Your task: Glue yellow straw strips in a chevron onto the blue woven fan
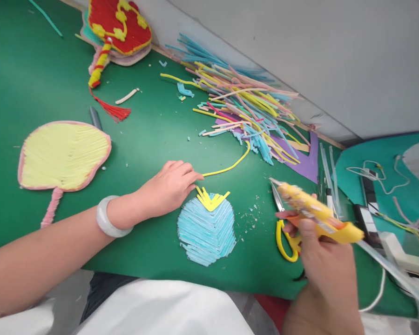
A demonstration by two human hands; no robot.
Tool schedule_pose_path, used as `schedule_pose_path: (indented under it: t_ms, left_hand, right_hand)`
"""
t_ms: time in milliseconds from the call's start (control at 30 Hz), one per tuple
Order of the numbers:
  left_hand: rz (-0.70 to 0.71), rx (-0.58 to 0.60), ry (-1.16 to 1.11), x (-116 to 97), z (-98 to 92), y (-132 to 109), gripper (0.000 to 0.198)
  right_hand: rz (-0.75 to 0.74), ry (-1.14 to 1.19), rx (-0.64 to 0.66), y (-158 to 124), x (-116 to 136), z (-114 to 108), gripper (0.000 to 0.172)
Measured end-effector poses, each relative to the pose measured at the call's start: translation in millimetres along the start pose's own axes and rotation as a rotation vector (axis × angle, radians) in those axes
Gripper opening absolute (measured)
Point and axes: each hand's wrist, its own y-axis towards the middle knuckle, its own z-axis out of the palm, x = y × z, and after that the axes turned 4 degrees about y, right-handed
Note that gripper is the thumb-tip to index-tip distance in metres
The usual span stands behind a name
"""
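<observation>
My left hand (171, 186) pinches the near end of a long yellow pipe cleaner (226, 169), which curves away toward the pile. Just beside those fingertips lies a light blue fan-shaped piece (207, 232) covered with rows of pipe cleaner, with short yellow strips (211, 201) set in a V at its top. On the right, my right hand (324, 265) grips a yellow hot glue gun (310, 209), slightly blurred, its nozzle pointing left. Below the glue gun, yellow-handled scissors (281, 232) lie on the table, partly hidden by the gun and hand.
A heap of coloured pipe cleaners (244, 97) lies along the wall, partly over purple sheet (309, 160). A yellow fan (64, 156) rests at left, a red tasselled fan (120, 25) behind. Glue sticks (330, 177) and a power strip (403, 256) are at right.
</observation>
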Motion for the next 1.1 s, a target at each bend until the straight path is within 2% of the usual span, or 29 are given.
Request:
schedule_pose_path:
  t_ms: [133, 267, 400, 1100]
  left_hand:
    - [0.001, 0.002, -0.001, 0.6, 0.8, -0.2, 0.024]
    - [-0.003, 0.009, -0.005, 1.3, 1.0, -0.2, 0.024]
    - [-0.004, 0.017, -0.001, 1.7, 0.9, 0.0, 0.024]
    - [-0.001, 0.031, 0.004, 2.4, 2.3, -0.5, 0.024]
  right_hand:
    - [-0.024, -0.036, 0.217, -9.2, -2.0, 20.5, 0.043]
    - [-0.010, -0.046, 0.303, -11.2, 1.4, 38.0, 0.044]
    - [0.008, -0.094, 0.386, -9.0, 4.4, 42.6, 0.047]
    - [-0.003, -0.173, 0.420, -6.3, 8.6, 43.7, 0.052]
